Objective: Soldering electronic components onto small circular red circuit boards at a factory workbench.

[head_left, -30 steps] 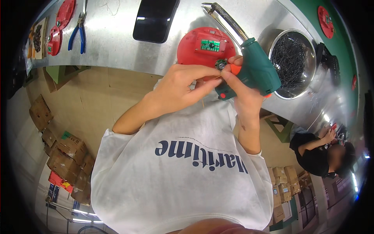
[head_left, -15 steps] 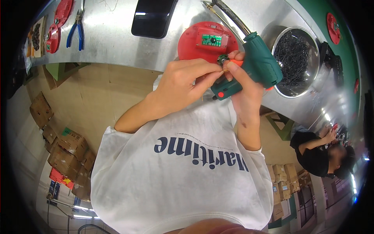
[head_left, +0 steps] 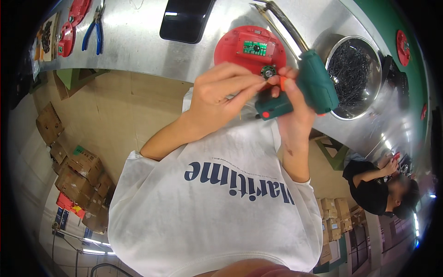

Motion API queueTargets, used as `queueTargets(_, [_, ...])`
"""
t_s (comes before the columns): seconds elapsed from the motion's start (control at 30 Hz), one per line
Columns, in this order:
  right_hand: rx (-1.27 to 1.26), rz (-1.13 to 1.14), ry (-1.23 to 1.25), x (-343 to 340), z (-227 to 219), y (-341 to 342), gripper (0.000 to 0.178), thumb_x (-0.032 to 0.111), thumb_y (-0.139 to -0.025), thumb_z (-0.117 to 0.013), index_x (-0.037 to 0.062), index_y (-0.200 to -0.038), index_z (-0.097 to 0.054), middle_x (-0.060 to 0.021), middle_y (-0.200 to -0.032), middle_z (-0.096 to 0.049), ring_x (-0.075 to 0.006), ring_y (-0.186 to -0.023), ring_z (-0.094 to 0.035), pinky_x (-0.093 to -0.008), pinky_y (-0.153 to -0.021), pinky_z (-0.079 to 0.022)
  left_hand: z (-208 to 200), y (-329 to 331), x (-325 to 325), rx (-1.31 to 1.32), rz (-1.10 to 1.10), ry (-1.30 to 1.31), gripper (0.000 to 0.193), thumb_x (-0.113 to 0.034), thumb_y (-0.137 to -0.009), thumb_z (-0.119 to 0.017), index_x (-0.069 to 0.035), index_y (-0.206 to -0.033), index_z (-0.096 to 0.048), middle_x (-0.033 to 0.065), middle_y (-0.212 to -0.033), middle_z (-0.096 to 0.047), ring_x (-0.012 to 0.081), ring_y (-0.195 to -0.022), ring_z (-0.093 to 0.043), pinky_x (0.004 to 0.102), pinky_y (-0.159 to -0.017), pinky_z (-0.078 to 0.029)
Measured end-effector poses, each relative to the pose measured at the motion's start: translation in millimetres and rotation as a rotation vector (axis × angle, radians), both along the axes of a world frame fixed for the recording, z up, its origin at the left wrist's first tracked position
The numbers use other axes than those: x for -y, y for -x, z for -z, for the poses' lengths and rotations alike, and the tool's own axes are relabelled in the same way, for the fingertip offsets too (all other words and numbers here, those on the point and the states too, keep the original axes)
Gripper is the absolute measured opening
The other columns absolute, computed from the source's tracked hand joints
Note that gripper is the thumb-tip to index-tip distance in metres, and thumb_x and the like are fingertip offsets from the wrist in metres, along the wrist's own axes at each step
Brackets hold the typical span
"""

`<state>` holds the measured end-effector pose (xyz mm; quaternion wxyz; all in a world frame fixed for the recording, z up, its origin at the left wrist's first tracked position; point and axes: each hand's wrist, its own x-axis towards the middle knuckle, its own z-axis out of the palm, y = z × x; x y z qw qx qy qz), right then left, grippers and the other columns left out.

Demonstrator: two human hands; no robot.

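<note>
My right hand (head_left: 295, 99) is closed around a green soldering gun (head_left: 318, 85) with an orange trigger, its metal tip pointing up and away over the bench. Just left of it, my left hand (head_left: 221, 90) pinches a thin yellowish wire (head_left: 266, 81), partly hidden by the fingers. The fingertips of both hands nearly meet. A small round green-and-metal part (head_left: 268, 71) shows right beyond them, at the near edge of a round red plastic housing (head_left: 226, 51). In this housing sits a green circuit board (head_left: 254, 48).
Right of the gun stands a metal bowl (head_left: 377, 87) of thin dark wires. A black phone (head_left: 187, 21) lies at the back, with blue-handled pliers (head_left: 96, 32) and more red housings (head_left: 67, 39) to the left. Another person (head_left: 369, 182) works at far right.
The soldering gun and my right hand have shifted slightly right. My right fingers have moved off the small round part, which now shows more fully. My left hand keeps its pinch.
</note>
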<state>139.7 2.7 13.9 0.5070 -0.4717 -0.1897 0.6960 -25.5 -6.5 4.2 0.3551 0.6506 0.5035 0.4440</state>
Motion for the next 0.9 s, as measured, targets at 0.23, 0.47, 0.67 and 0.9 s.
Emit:
queueTargets(0.23, [0.324,-0.214,-0.119,20.1,-6.5,-42.1,0.027,0.012,-0.083,-0.062,-0.0035,-0.104,-0.055,-0.0157,-0.101,-0.058,-0.0184,-0.076,-0.058,-0.0270,-0.063,-0.044,22.0,1.7,-10.5,0.010,-0.298,0.081,0.011,0.000,-0.069,-0.073,-0.002,-0.080,-0.071,0.0120,-0.123,-0.055,0.0188,-0.081,-0.053,0.0294,-0.072,-0.047])
queueTargets(0.47, [0.570,-0.377,0.003,36.0,-16.1,-60.8,0.023,0.009,-0.081,-0.061,-0.0063,-0.098,-0.058,-0.0135,-0.085,-0.061,-0.0151,-0.067,-0.056,-0.0256,-0.059,-0.043,20.9,-1.6,-14.3,0.010,-0.303,0.105,0.007,0.002,-0.072,-0.072,0.000,-0.078,-0.070,0.0094,-0.123,-0.058,0.0148,-0.090,-0.050,0.0273,-0.081,-0.045])
queueTargets(0.67, [0.603,-0.392,-0.073,35.0,-10.2,-67.4,0.019,0.007,-0.081,-0.058,-0.0056,-0.096,-0.059,-0.0105,-0.075,-0.061,-0.0141,-0.063,-0.055,-0.0257,-0.058,-0.043,20.9,-2.3,-15.8,0.021,-0.320,0.132,0.006,0.001,-0.072,-0.072,0.000,-0.078,-0.070,0.0091,-0.122,-0.058,0.0143,-0.088,-0.050,0.0263,-0.080,-0.045])
queueTargets(0.9, [0.595,-0.410,-0.082,33.5,-10.1,-70.5,0.022,0.008,-0.081,-0.057,-0.0055,-0.098,-0.059,-0.0109,-0.075,-0.060,-0.0140,-0.063,-0.053,-0.0253,-0.058,-0.042,21.6,-1.7,-15.6,0.074,-0.302,0.102,0.008,0.002,-0.073,-0.072,0.000,-0.080,-0.070,0.0099,-0.121,-0.058,0.0139,-0.086,-0.050,0.0263,-0.079,-0.045])
